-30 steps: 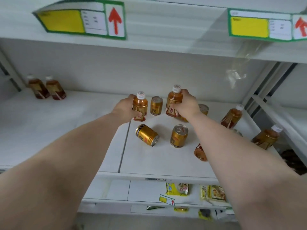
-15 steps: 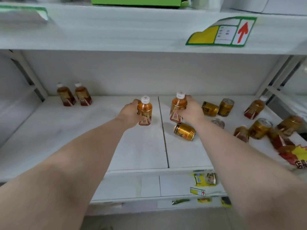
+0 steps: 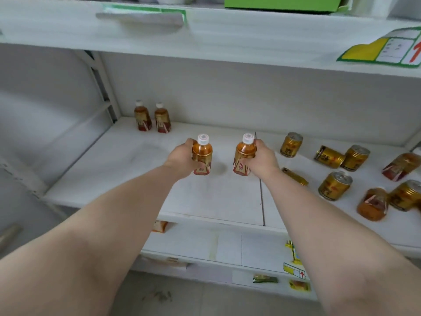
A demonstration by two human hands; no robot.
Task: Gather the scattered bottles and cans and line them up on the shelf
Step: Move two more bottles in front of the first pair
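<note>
My left hand [image 3: 182, 157] grips an amber tea bottle [image 3: 202, 155] with a white cap, held upright just above the white shelf [image 3: 109, 165]. My right hand [image 3: 262, 159] grips a second, matching bottle [image 3: 243, 153], also upright. Two more bottles [image 3: 143, 116] [image 3: 162, 118] stand side by side at the shelf's back left corner. To the right, several gold cans lie scattered: one upright [image 3: 291, 145], one on its side [image 3: 328, 156], another upright [image 3: 335, 185]. A bottle [image 3: 401, 166] lies tipped at the far right and another [image 3: 372, 205] near the front.
An upper shelf [image 3: 205, 42] overhangs, with a yellow and green price tag [image 3: 382, 50] and a green box [image 3: 280, 4] above. A lower shelf [image 3: 227, 247] holds small snack packets [image 3: 265, 279]. A metal upright [image 3: 102, 85] bounds the shelf on the left.
Both hands have carried their bottles leftward along the shelf, away from the scattered cans and closer to the two standing bottles. My view has turned left with them.
</note>
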